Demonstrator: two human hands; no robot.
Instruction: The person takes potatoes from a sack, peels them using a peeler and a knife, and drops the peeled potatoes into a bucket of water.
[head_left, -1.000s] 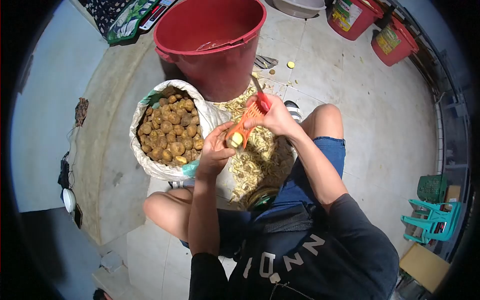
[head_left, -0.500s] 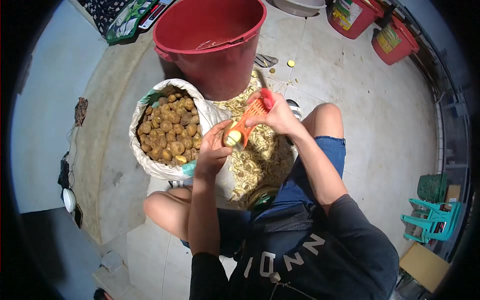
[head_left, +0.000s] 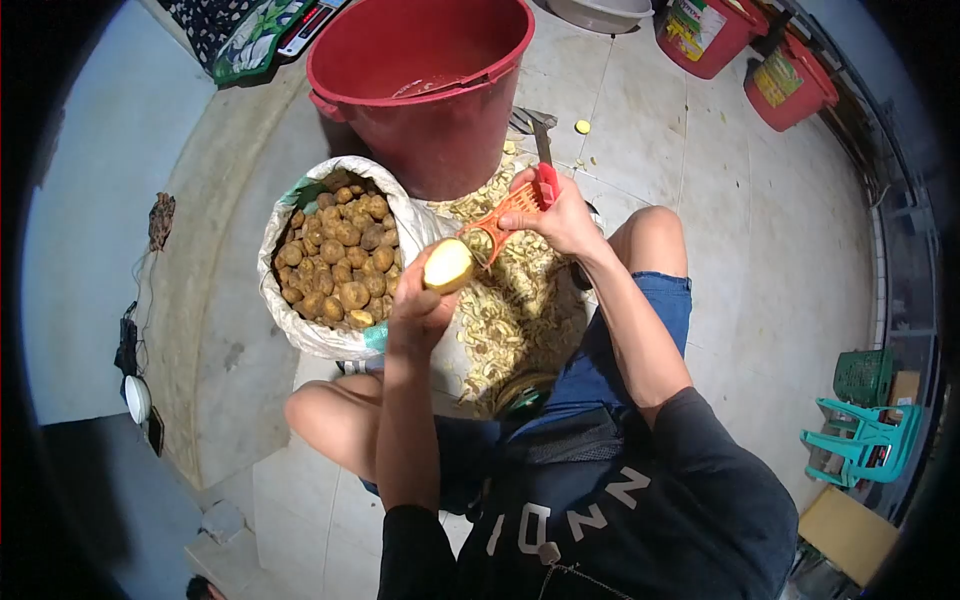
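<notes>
A partly peeled potato (head_left: 447, 265), its pale yellow flesh facing up, is gripped in my left hand (head_left: 420, 305). My right hand (head_left: 562, 222) is closed around an orange peeler (head_left: 492, 226), whose head lies just right of the potato, apart from it. A knife with a red handle (head_left: 547, 184) is in the same hand, its blade pointing away from me. Left of my hands, an open white sack (head_left: 285, 325) holds many unpeeled brown potatoes (head_left: 345, 255). Peelings (head_left: 515, 310) are heaped on the floor below my hands and between my legs.
A large red bucket (head_left: 425, 140) stands just beyond the sack. Smaller red buckets (head_left: 700, 40) and a pale basin (head_left: 600, 12) are farther back. Potato scraps (head_left: 582, 127) lie on the tiles. At the right are a teal plastic stool (head_left: 865, 440) and a green crate (head_left: 862, 375).
The potato has turned so a larger peeled face shows, and it has moved slightly up and left. The peeler has come away from it, and the knife blade now shows.
</notes>
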